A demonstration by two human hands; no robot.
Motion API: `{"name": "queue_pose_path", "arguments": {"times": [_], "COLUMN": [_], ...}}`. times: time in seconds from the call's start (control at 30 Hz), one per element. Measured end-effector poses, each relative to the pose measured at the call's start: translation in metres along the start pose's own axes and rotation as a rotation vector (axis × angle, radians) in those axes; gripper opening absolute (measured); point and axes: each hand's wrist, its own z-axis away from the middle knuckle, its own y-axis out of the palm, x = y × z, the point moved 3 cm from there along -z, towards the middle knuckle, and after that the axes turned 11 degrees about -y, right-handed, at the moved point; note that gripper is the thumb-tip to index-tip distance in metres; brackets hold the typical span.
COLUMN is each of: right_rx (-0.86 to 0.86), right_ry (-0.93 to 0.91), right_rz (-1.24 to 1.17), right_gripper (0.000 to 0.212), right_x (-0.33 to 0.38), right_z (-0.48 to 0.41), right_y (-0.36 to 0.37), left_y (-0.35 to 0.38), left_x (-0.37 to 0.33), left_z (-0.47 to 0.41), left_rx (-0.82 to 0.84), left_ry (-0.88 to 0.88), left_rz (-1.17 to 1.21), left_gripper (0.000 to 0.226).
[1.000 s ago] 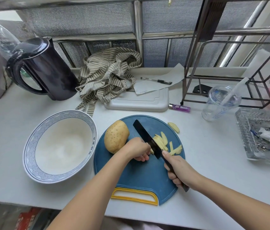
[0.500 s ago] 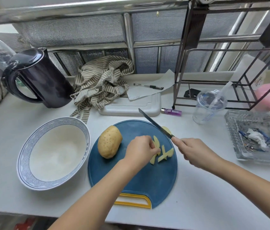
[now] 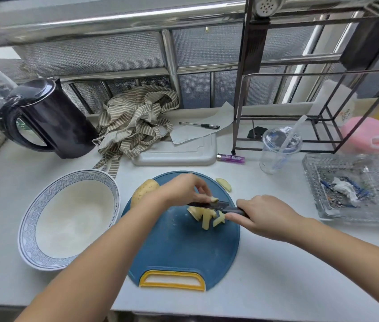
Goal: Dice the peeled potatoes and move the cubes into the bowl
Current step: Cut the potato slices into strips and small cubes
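On the round blue cutting board (image 3: 179, 249) lie several pale potato strips (image 3: 207, 217). My right hand (image 3: 263, 217) grips the dark handle of a knife (image 3: 209, 204), whose blade lies crosswise over the strips. My left hand (image 3: 181, 191) bends its fingers over the strips at the blade, pinching a piece. A whole potato (image 3: 144, 190) sits at the board's far left, partly hidden by my left wrist. One loose slice (image 3: 224, 184) lies at the board's far right edge. The blue-rimmed white bowl (image 3: 32, 219) stands left of the board with nothing in it.
A black kettle (image 3: 49, 122) and a striped cloth (image 3: 135, 124) sit at the back left. A white board (image 3: 174, 154), a purple lighter (image 3: 230, 158), a plastic cup (image 3: 279, 149), a metal rack (image 3: 311, 94) and a glass tray (image 3: 356, 187) stand behind and to the right.
The knife swung from pointing away to lying crosswise over the strips. My left hand shifted right onto the strips beside the blade, and the strips were gathered together.
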Motion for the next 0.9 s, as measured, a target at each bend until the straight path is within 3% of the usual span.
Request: {"name": "queue_pose_path", "arguments": {"times": [0.27,0.4,0.53,0.63,0.7,0.8,0.9], "right_rx": [0.041,0.025,-0.042,-0.119,-0.157,-0.220,-0.230], "right_ry": [-0.008,0.005,0.068,0.168,0.251,0.405,0.466], "right_rz": [0.030,0.041,-0.093,-0.337,-0.508,-0.829,-0.928], "right_gripper": [0.047,0.048,0.048,0.054,0.056,0.054,0.053], "right_x": [-0.008,-0.014,-0.023,-0.037,-0.044,-0.055,-0.062], "right_z": [0.015,0.020,0.021,0.022,0.022,0.024,0.023], "right_y": [0.008,0.013,0.009,0.011,0.012,0.019,0.027], "left_y": [0.010,0.013,-0.009,-0.033,-0.037,-0.013,0.028], "left_x": [0.007,0.000,0.001,0.007,0.010,0.011,0.006], "left_z": [-0.020,-0.020,-0.014,0.002,0.014,0.019,0.020], "left_rx": [0.081,0.128,-0.155,-0.489,-0.616,-0.427,-0.132], "left_ry": [-0.031,0.020,0.005,-0.054,-0.111,-0.193,0.006], "left_rz": [-0.173,-0.213,-0.117,0.019,0.099,0.065,-0.177], "left_gripper": [0.005,0.015,0.016,0.014,0.013,0.014,0.039]}}
